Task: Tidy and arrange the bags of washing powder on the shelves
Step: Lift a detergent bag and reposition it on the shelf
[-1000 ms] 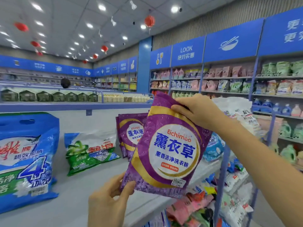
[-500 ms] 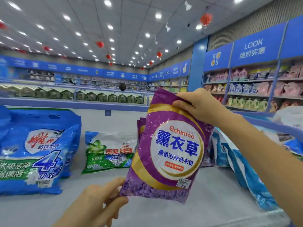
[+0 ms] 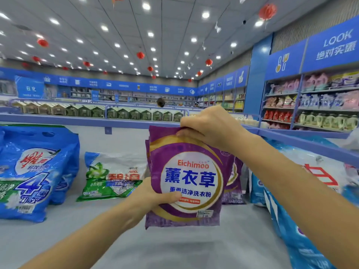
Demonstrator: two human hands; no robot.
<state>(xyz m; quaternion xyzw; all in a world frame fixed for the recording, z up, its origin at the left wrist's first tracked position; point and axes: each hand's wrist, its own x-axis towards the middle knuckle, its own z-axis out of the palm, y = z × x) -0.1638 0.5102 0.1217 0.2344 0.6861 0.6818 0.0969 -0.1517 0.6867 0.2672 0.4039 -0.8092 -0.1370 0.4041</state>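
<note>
A purple Eichimoo washing powder bag [image 3: 191, 183] stands upright over the grey shelf [image 3: 174, 247]. My right hand [image 3: 207, 127] pinches its top edge. My left hand [image 3: 153, 195] grips its lower left side, thumb across the front. More purple bags [image 3: 234, 183] stand right behind it. A green and white Ariel bag [image 3: 112, 177] lies tilted to the left. Further left stands a big blue bag [image 3: 35, 171].
A large blue and white bag [image 3: 297, 200] leans at the shelf's right end, under my right forearm. A blue rail [image 3: 97, 121] tops the shelf's back wall. Stocked wall shelves [image 3: 314, 105] line the right side. Bare grey shelf lies in front of the bags.
The purple bag has gone from tilted to upright and moved back toward the other purple bags. My left hand shifted from its bottom corner to grip its left side. The view turned left.
</note>
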